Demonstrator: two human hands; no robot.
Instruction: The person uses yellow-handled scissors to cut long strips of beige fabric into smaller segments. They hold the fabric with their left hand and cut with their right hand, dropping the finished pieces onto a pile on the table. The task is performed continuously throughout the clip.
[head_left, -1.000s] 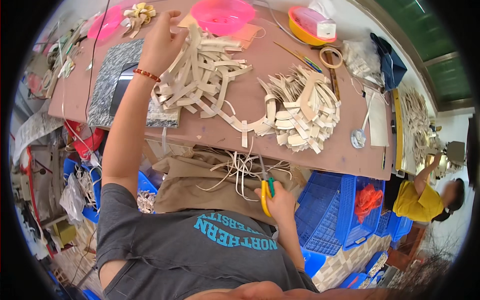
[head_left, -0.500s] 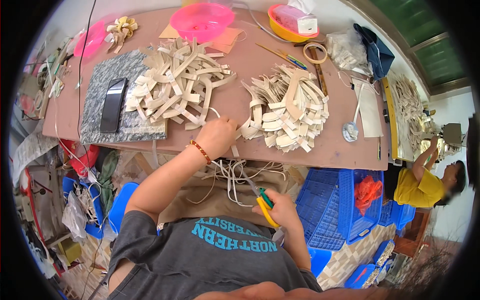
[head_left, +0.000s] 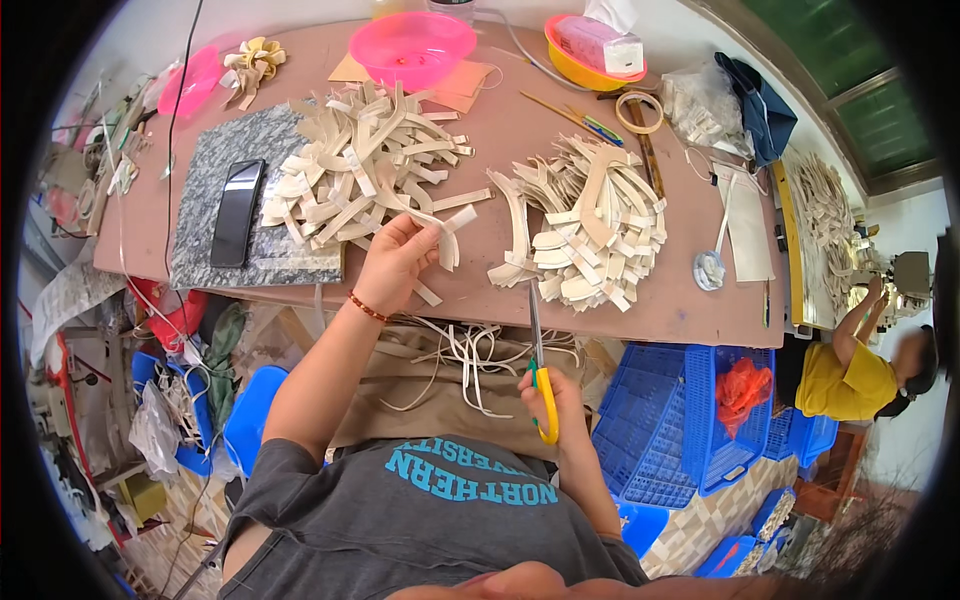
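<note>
My left hand [head_left: 396, 262] pinches a cream strap piece [head_left: 449, 244] at the near side of a loose heap of similar straps [head_left: 345, 165]. Around that wrist is a beaded bracelet. My right hand [head_left: 566, 402] grips scissors [head_left: 546, 403] with yellow and green handles. Their blades point away from me, tips at the table's front edge beside a denser, layered pile of cream straps [head_left: 600, 225]. Whether the blades are parted, I cannot tell. Thin white trimmings [head_left: 470, 360] lie over the brown cloth on my lap.
A black phone [head_left: 238, 212] rests on a grey stone slab [head_left: 205, 160]. Farther back are a pink basin [head_left: 412, 45] and a yellow bowl [head_left: 575, 72] with tissues. A tape roll [head_left: 638, 112] lies right. Blue crates [head_left: 650, 425] stand below the table; a person in yellow [head_left: 845, 378] works beyond.
My left hand has shifted left, from between the piles to the left heap, and now holds a strap up. The scissors have swung upright, their tips now at the table edge.
</note>
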